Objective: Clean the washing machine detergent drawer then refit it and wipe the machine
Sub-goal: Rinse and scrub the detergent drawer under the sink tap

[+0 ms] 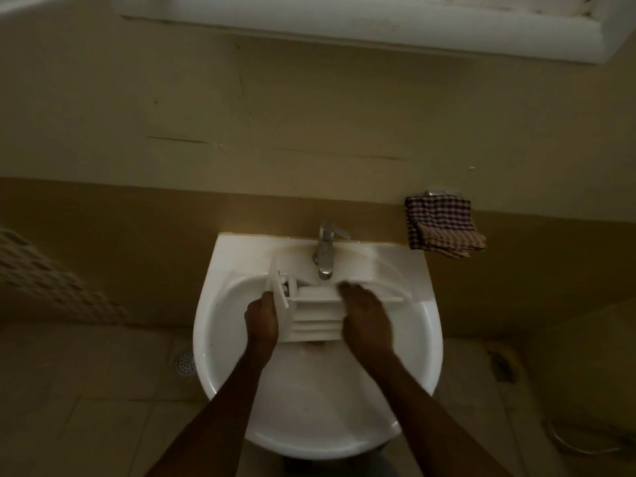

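detergent drawer (315, 315) between both hands over the sink (213, 270), tap (325, 249) beyond them. left hand (261, 318) grips its end; right hand (364, 318) too blurred to tell its hold. likely mid-cleaning; refitting, wiping remain.

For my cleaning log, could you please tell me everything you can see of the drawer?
The drawer is white and looks plastic, with a flat front panel at its left end and ribbed dividers. It is held over the sink, below the tap. The left hand grips the panel end; the blurred right hand covers its right side.
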